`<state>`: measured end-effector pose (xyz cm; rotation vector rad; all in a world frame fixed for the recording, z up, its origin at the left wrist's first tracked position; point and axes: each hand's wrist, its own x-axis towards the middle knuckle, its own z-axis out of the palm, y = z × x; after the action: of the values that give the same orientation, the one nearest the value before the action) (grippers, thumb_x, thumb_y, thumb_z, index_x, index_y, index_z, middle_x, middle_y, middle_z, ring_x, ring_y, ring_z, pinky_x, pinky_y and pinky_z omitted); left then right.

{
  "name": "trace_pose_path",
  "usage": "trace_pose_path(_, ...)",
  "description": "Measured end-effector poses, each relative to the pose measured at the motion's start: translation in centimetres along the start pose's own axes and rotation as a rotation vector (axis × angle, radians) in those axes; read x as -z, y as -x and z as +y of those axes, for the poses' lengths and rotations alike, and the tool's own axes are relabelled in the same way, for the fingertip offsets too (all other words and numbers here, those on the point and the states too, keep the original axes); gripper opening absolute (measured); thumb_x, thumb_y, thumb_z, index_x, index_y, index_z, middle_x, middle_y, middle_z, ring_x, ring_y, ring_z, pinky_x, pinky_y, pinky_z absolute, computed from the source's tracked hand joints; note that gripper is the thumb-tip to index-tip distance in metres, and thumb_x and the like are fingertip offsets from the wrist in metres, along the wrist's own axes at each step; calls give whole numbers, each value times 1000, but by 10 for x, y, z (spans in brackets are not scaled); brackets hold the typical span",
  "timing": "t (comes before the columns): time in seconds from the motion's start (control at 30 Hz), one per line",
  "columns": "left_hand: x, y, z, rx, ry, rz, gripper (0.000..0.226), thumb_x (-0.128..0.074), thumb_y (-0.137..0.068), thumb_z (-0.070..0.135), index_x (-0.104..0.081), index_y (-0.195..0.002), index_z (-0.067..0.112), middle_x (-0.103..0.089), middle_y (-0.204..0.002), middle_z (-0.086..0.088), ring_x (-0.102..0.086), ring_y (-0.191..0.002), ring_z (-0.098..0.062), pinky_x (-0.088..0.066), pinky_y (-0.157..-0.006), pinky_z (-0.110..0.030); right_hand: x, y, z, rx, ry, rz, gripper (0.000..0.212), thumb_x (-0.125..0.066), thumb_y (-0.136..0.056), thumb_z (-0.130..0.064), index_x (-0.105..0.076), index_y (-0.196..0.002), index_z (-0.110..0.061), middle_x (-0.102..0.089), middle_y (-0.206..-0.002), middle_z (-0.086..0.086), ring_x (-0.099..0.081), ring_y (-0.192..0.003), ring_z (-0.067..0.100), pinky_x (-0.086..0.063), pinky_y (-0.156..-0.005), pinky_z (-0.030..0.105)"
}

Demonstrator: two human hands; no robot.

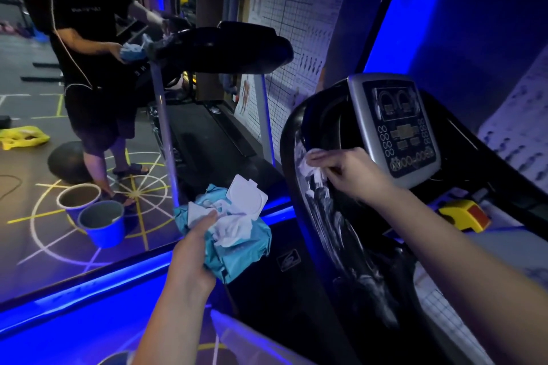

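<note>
In the blue-lit gym, the right hand [350, 170] pinches a wipe [307, 169] against the treadmill rail [287, 139], mid-scrub, while the left hand [192, 249] grips the wipe pack [246, 249]; next, probably, down over the smears [326, 210].

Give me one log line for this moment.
right hand: presses wipe on handrail | left hand: holds wipes pack, lid open | handrail: white streaks
</note>
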<state>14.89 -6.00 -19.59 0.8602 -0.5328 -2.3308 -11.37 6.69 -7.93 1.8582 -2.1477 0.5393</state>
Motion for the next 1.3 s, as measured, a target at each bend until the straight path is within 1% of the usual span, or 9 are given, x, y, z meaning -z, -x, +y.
trace_pose_path(0.13, -6, -2, -6, 1, -1, 5, 29, -67, -101, 21, -72, -126, 8, -78, -115, -20, -77, -97, -38, -66, -64, -54, -10, -21, -2, -134, -52, 6, 48, -52, -90, 11, -64, -133, -8, -52, -147, 7, -49, -136, 18, -25, -118, 17)
trace_pose_path(0.23, -8, -4, -9, 6, -8, -1, 32, -67, -100, 21, -71, -130, 9, -78, -117, -20, -75, -100, -37, -60, -90, -57, -9, -7, -11, -146, -49, 7, 41, -54, -93, 1, -70, -127, -16, -58, -142, 4, -59, -128, 22, -39, -116, 31)
trace_pose_path(0.4, 2, -9, -8, -11, 3, 3, 33, -69, -100, 23, -71, -130, 10, -77, -119, -20, -74, -109, -39, -55, -102, -61, 3, 40, -25, -125, -53, -2, 38, -61, -88, 2, -76, -116, -19, -66, -130, -4, -61, -120, 5, -35, -108, 9)
trace_pose_path(0.73, 2, -10, -7, 2, -7, 23, 25, -68, -101, 24, -73, -123, 13, -78, -117, -18, -74, -108, -38, -56, -101, -61, -5, 4, -21, -136, -67, -4, 36, -59, -94, 1, -69, -127, -12, -56, -143, 4, -52, -134, 13, -28, -115, 15)
trace_pose_path(0.87, 6, -9, -11, 18, -12, -2, 19, -64, -103, 24, -74, -114, 13, -81, -104, -16, -80, -80, -31, -62, -73, -58, 4, 34, -34, -136, -14, -22, 38, -61, -89, -1, -76, -117, -22, -65, -133, -5, -62, -123, 10, -41, -110, 18)
trace_pose_path(1.0, 10, -9, -11, 8, -10, 20, 30, -66, -102, 23, -71, -130, 12, -77, -120, -19, -74, -105, -37, -64, -70, -56, 12, 56, -39, -116, -4, 58, 34, -66, -85, 5, -78, -110, -16, -76, -113, -2, -69, -103, 9, -52, -95, 21)
trace_pose_path(1.07, 9, -11, -9, -4, -12, 26, 33, -67, -101, 23, -70, -132, 12, -76, -123, -19, -72, -112, -39, -64, -76, -59, 15, 54, -35, -180, 5, 79, 27, -68, -92, -5, -77, -115, -17, -76, -103, 2, -71, -85, 10, -56, -85, 26)
trace_pose_path(1.17, 6, -16, -5, -23, -18, 4, 39, -70, -98, 22, -69, -135, 10, -75, -126, -19, -70, -118, -41, -53, -105, -64, 25, 43, -32, -259, -24, 215, 25, -68, -91, -6, -78, -111, -17, -72, -89, 1, -59, -64, -1, -47, -71, 8)
trace_pose_path(1.3, 3, -22, -5, -31, -25, 9, 40, -70, -99, 22, -69, -137, 11, -75, -126, -19, -70, -120, -41, -48, -111, -64, 36, 19, -32, -332, -33, 471, 29, -58, -94, -6, -74, -117, -16, -67, -88, -2, -56, -71, -10, -39, -73, 3)
